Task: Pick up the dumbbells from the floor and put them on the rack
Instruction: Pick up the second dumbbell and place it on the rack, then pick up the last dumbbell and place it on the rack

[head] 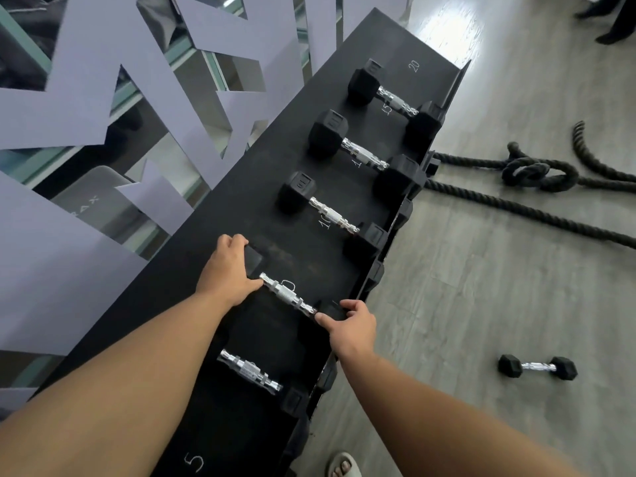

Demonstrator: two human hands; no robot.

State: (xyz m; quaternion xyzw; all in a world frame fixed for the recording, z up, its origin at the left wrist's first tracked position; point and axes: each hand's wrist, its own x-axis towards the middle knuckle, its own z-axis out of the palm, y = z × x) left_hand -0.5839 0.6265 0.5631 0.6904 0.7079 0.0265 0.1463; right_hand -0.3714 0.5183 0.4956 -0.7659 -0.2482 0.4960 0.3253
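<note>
A black hex dumbbell with a chrome handle lies on the black rack shelf. My left hand grips its far head and my right hand grips its near head at the shelf's front lip. Three more dumbbells rest further along the shelf. Another dumbbell sits nearer me, partly hidden by my left forearm. One small dumbbell lies on the floor to the right.
The shelf carries chalked weight numbers. Thick black battle ropes lie knotted on the wooden floor right of the rack. A purple cut-out panel stands behind the rack. My sandalled foot is by the rack's base. Someone's legs show at top right.
</note>
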